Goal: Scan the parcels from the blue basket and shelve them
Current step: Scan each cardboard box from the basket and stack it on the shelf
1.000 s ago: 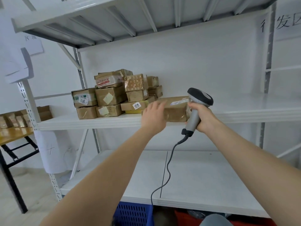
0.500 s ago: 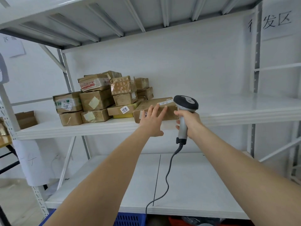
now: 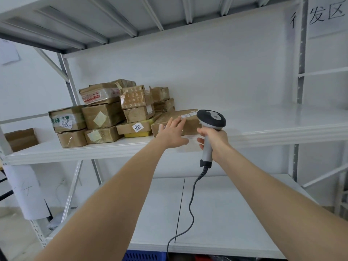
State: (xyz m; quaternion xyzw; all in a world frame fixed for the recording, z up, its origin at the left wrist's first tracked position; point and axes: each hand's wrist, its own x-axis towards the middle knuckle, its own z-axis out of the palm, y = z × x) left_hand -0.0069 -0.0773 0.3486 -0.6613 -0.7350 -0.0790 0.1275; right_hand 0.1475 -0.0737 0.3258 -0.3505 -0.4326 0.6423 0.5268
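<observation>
Head view: the left hand [image 3: 172,133] is flat, fingers straight and spread, its fingertips touching the front of a flat brown parcel [image 3: 191,125] that lies on the middle shelf [image 3: 282,129]. The parcel sits just right of the parcel pile [image 3: 113,113], touching the low box numbered 1218 [image 3: 135,127]. The right hand [image 3: 215,141] is wrapped around the handle of the one scanner [image 3: 211,118], whose dark head hides the parcel's right end. Its cable [image 3: 190,206] hangs down across the lower shelf [image 3: 235,213]. The pile holds about a dozen brown boxes plus one yellow packet [image 3: 138,134]. Those at the back are half hidden, so the count is not sure. One blue basket [image 3: 143,257] shows its rim under the lower shelf, with something red [image 3: 201,258] beside it. At far left stands one open carton [image 3: 20,138]. One sign [image 3: 326,16] hangs at top right.
</observation>
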